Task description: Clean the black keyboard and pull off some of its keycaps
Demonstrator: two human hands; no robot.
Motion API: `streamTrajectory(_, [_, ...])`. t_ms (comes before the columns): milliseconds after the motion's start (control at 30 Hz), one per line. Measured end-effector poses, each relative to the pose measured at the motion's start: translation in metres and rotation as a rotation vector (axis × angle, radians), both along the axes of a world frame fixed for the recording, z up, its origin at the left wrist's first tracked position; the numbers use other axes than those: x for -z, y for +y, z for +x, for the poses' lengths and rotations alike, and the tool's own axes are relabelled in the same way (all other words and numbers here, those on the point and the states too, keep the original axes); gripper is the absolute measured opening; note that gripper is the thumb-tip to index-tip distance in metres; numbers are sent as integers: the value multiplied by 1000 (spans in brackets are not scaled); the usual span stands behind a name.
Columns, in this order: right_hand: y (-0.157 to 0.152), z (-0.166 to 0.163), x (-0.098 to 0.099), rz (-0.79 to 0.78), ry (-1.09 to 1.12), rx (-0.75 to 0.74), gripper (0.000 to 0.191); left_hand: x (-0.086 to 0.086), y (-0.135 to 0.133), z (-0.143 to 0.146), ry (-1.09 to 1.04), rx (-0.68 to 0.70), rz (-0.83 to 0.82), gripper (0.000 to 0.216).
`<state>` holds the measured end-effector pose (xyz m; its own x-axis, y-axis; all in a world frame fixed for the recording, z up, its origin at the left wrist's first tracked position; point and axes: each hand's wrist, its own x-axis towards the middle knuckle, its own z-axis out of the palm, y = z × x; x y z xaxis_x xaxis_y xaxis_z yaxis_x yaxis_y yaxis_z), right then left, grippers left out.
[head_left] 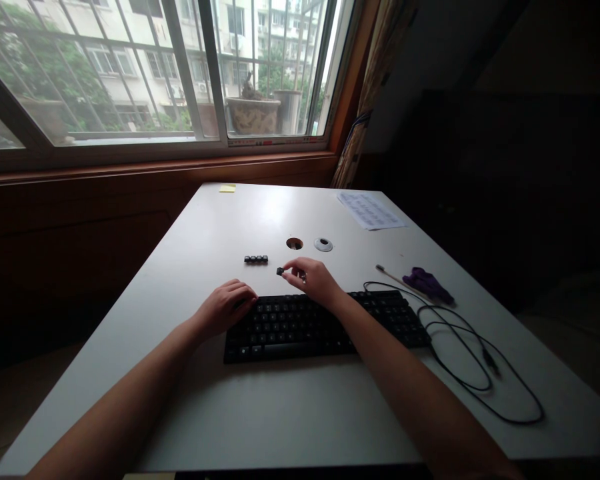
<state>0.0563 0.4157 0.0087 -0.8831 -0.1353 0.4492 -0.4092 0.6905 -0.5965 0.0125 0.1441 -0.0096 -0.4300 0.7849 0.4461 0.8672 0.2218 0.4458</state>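
A black computer keyboard (285,327) lies flat in front of me on the white table. Its upper left corner is in the grip of my left hand (225,307), with the fingers curled over the back edge and the keys there hidden. Just behind the keyboard, my right hand (311,279) pinches a small black keycap (280,271) between thumb and fingers. The right forearm crosses over the keyboard and covers some of its keys. Several loose black keycaps (256,259) stand in a short row on the table, left of the pinched one.
Behind the right hand, the white table (260,227) has a cable hole (295,244) with a round cover (323,245) beside it. A brush (403,279), a purple cloth (429,285) and the looped cable (480,389) lie right. Papers (373,212) and a yellow note (227,189) lie far back.
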Motion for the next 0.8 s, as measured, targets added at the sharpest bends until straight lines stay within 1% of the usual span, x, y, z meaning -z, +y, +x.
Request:
streamTrajectory(133, [11,-26,1,111,-53,33,11,3,0,-1,1,3,10,15])
streamTrajectory(233, [14,-47,10,177,-159,85,14,4,0,-1,0,10,15,15])
streamTrajectory(367, [13,-68,22,210,-233,139,15,5,0,-2,-4,24,32,14])
streamTrajectory(567, [10,-80,24,238,-284,196,16,8,0,-4,-6,33,30,12])
streamTrajectory(800, [9,-86,25,238,-305,187,16,11,0,-6,-12,44,29,10])
